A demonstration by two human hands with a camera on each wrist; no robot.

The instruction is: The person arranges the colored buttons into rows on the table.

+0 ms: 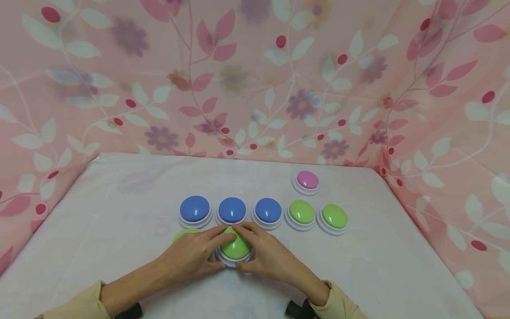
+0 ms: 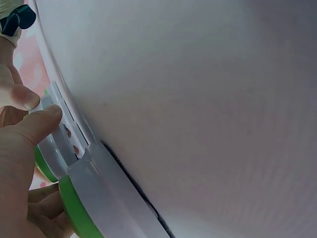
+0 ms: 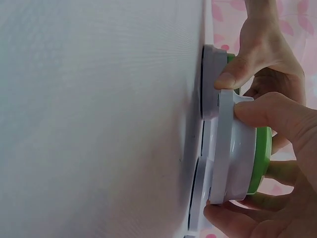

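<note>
Both hands hold one green push button with a round white base, low in the middle of the head view. My left hand grips its left side and my right hand its right side, thumbs on the near edge of the base. In the right wrist view the white base of this button looks raised a little off the cloth. A second green button stands beside it on the left, partly hidden behind my left hand; it looms large in the left wrist view.
Behind the hands is a row of a left blue button, a middle blue button, a right blue button and two green buttons. A pink button stands farther back. Floral curtains enclose the white cloth.
</note>
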